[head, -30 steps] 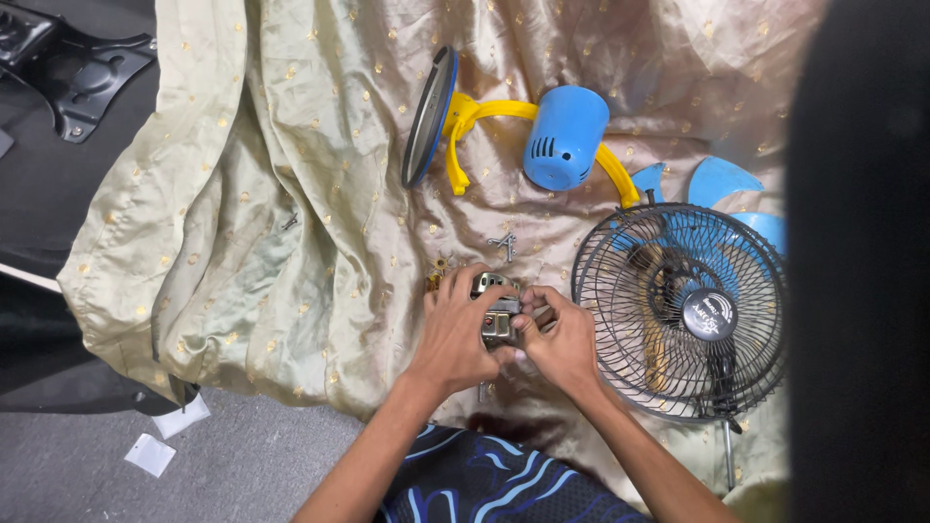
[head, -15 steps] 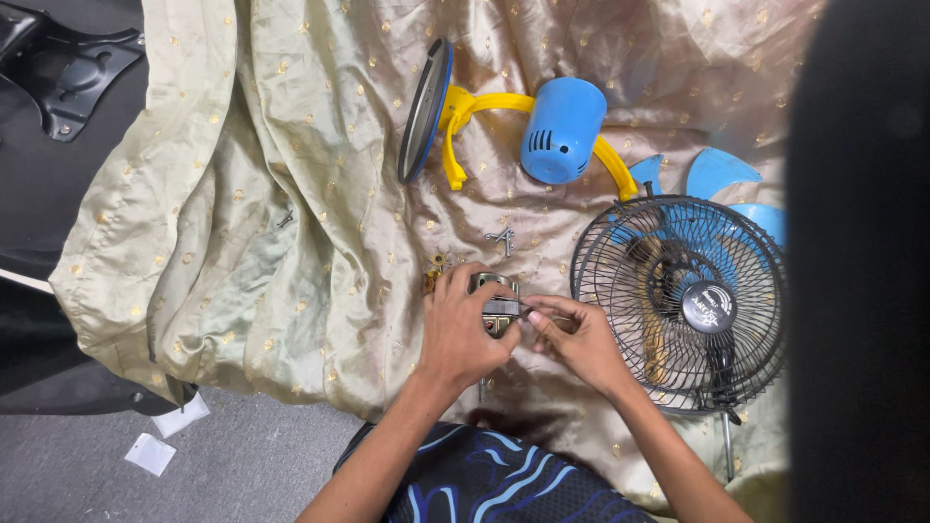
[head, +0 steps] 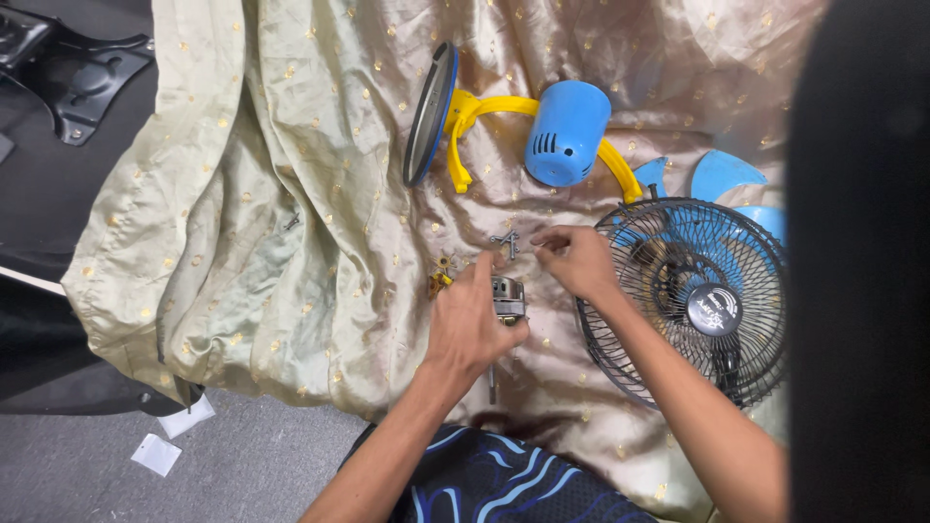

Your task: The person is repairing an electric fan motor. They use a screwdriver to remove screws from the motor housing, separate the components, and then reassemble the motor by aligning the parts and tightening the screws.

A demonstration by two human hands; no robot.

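Note:
My left hand (head: 470,324) grips a small grey metal motor (head: 508,297) and presses it onto the gold-dotted beige cloth (head: 291,223). My right hand (head: 578,258) is off the motor, to its upper right. Its fingertips are pinched together beside a small metal bracket piece (head: 506,242), and I see nothing between them. Small brass-coloured parts (head: 441,277) lie just left of the motor. A thin shaft (head: 492,383) sticks out below my left hand.
A black wire fan grille (head: 693,300) with blue blades behind it lies to the right. A blue motor housing (head: 567,131), a yellow stand (head: 484,108) and a round base (head: 431,111) lie above. A black metal bracket (head: 77,73) sits top left. A dark shape (head: 862,242) blocks the right edge.
My right hand has let go of the motor and moved up and right toward the small bracket piece. My left hand still holds the motor.

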